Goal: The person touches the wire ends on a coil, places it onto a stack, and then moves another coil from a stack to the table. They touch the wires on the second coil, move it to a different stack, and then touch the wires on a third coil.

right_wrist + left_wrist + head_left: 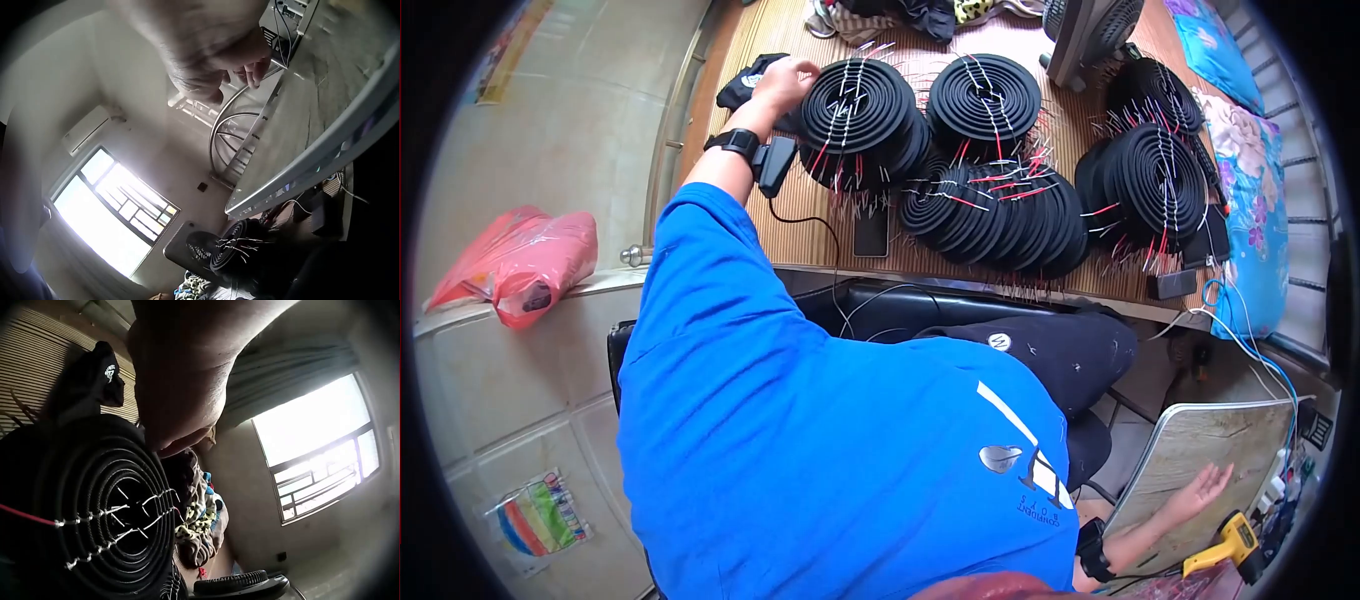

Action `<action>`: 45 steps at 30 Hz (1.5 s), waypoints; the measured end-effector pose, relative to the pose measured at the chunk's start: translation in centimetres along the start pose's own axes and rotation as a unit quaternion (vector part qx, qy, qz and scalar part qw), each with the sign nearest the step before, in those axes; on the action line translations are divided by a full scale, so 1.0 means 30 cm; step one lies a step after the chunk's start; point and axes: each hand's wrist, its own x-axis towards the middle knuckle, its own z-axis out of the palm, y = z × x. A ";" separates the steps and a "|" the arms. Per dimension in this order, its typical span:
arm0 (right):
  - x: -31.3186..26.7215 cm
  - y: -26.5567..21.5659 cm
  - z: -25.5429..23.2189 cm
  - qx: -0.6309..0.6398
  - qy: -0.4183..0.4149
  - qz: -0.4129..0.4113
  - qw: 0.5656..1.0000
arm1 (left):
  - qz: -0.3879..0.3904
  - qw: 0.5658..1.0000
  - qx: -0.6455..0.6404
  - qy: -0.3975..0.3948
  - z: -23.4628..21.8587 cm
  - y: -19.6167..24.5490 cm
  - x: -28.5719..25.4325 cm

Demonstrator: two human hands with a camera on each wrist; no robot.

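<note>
In the head view, the left hand [787, 84] is at the upper left edge of a stack of black ringed discs [858, 105] tied with white and red wires; whether it grips the stack cannot be made out. The left wrist view has the left hand [181, 394] just above the discs [119, 512], its fingertips mostly hidden. Far to the right, the right hand [1200, 492] is held over a marbled board [1190, 450], fingers loosely extended, holding nothing. That hand [219, 59] shows relaxed fingers in the right wrist view.
More disc stacks [985, 100] and a leaning row of discs [1000, 215] stand on the slatted table [800, 235]. A phone [871, 235], dark cloth [745, 85], and fan [1090, 35] are there too. A yellow tool [1225, 545] and cables lie by the board. A red bag [530, 260] sits left.
</note>
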 end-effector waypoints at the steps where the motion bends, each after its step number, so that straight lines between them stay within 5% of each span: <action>1: -0.002 0.000 -0.003 0.041 0.035 0.049 0.997 | -0.001 1.000 0.001 0.000 0.003 -0.011 -0.008; 5: -0.007 -0.003 -0.015 0.032 -0.023 0.080 0.996 | 0.036 0.999 -0.018 -0.013 0.015 -0.035 -0.053; 13: -0.008 -0.046 0.039 0.032 -0.057 0.064 0.996 | -0.024 0.999 0.015 0.028 0.074 -0.003 -0.028; 16: -0.006 -0.046 0.047 0.023 -0.068 0.062 0.995 | -0.079 0.996 0.034 -0.017 0.070 0.018 -0.020; 33: -0.015 -0.036 0.062 0.035 -0.087 0.070 0.993 | -0.089 0.996 0.018 0.016 0.129 -0.040 -0.003; 36: -0.021 -0.036 0.064 0.041 -0.085 0.079 0.992 | -0.166 0.978 -0.129 -0.006 0.119 -0.065 0.003; 45: -0.018 0.004 0.067 0.044 -0.093 0.109 0.989 | -0.129 0.975 -0.178 -0.017 0.101 -0.069 0.002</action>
